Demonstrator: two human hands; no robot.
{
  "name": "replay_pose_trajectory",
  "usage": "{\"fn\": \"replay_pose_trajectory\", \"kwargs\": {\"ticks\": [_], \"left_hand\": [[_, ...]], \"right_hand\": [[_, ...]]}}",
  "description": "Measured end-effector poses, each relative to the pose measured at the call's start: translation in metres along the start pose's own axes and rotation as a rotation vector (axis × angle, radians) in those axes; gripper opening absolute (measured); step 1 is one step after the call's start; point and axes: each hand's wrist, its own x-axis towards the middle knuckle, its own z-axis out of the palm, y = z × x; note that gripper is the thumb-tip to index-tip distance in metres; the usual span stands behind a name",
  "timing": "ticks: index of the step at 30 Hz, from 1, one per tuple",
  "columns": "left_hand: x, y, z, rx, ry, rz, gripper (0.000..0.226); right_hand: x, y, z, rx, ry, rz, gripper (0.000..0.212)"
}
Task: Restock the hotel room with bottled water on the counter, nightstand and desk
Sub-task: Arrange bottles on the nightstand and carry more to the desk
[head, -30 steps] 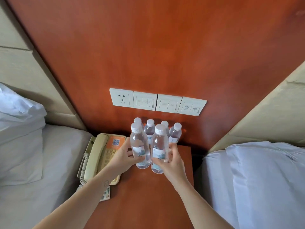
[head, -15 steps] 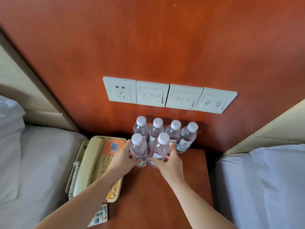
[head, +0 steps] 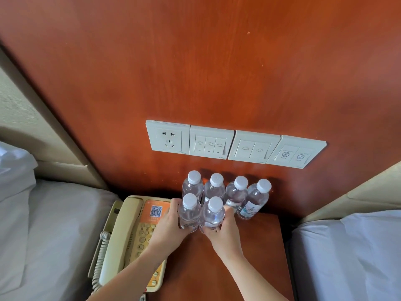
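Observation:
Several clear water bottles with white caps stand on the reddish wooden nightstand (head: 249, 257). A back row (head: 236, 192) lines the wall panel. In front of it stand two more. My left hand (head: 169, 227) is wrapped around the front left bottle (head: 189, 211). My right hand (head: 223, 231) grips the front right bottle (head: 213, 215). Both front bottles stand upright, close against the back row, and their bases are hidden by my fingers.
A beige corded telephone (head: 130, 240) with an orange face fills the nightstand's left side, touching my left wrist. A row of wall switches and a socket (head: 234, 144) sits above the bottles. White beds flank the nightstand at left (head: 54, 235) and right (head: 347, 257).
Both hands have carried their two bottles forward and down, from raised above the nightstand to standing just in front of the back row. The camera has moved closer.

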Motion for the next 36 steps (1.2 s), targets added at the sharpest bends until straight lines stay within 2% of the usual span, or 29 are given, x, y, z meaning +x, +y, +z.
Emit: {"fn": "replay_pose_trajectory", "kwargs": {"ticks": [6, 9, 12, 19, 22, 27, 30, 34, 36], "left_hand": [[0.000, 0.004, -0.010, 0.056, 0.032, 0.040, 0.073], [-0.001, 0.003, -0.012, 0.104, -0.011, 0.042, 0.058], [-0.004, 0.002, -0.011, 0.084, 0.034, 0.009, 0.048], [-0.005, 0.004, -0.006, 0.081, 0.094, -0.015, 0.046], [-0.006, 0.005, -0.006, 0.133, 0.065, 0.012, 0.051], [-0.011, 0.002, -0.011, 0.158, 0.074, 0.079, 0.079], [-0.015, 0.002, -0.014, 0.113, 0.066, 0.142, 0.076], [-0.009, 0.010, -0.013, 0.037, 0.088, 0.111, 0.066], [-0.004, 0.011, -0.016, 0.001, 0.040, 0.102, 0.061]], "right_hand": [[-0.004, -0.015, -0.004, -0.011, -0.011, 0.024, 0.069], [-0.008, -0.016, -0.003, 0.012, 0.009, 0.041, 0.063], [-0.008, -0.016, -0.004, 0.006, -0.008, 0.051, 0.050], [-0.004, -0.017, -0.004, -0.001, -0.051, 0.045, 0.055], [-0.004, -0.016, -0.006, 0.012, -0.074, 0.067, 0.059], [-0.009, -0.013, -0.008, -0.039, -0.043, 0.063, 0.065], [-0.012, -0.010, -0.013, -0.036, -0.044, 0.086, 0.063], [-0.011, -0.011, -0.018, -0.039, -0.059, 0.065, 0.054], [-0.010, -0.013, -0.018, -0.059, -0.066, 0.053, 0.050]]}}
